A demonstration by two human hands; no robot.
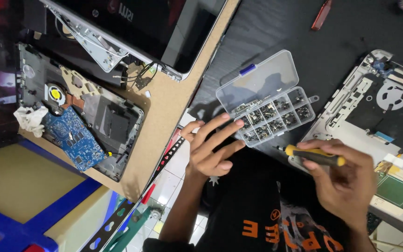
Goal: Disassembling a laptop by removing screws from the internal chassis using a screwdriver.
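A dark wood-grain tabletop (276, 32) fills the upper middle of the head view, with a raw particle-board shelf (164, 116) butting against it and white floor tiles (173, 179) showing below the table edge.

The right hand (339, 179) is closed around a small screwdriver (311, 155) with a yellow collar and black handle, thumb and fingers pinching the handle along its length. The screwdriver lies nearly level across the picture, its long axis running side to side; the metal tip points away from the grip toward the left hand, and the butt of the handle sits under the fingers.

Just beyond the tip, the left hand (211, 149) is spread, holding nothing, its fingertips (239, 123) resting at the near corner of a clear plastic compartment box (269, 100). The box stands open just above the grip, its hinged lid laid back flat; the small compartments hold dark screws (269, 116) sorted in little heaps.

Directly behind the gripping hand, and touching it as far as can be told, lies an opened silver laptop chassis (378, 116) with a green board (395, 189) in it. Well away past the left hand, on the shelf, sits another stripped laptop base (85, 116) with a fan and a blue circuit board (75, 137), a hinged laptop screen (164, 28) above it. A red tool (322, 15) lies far up the tabletop.
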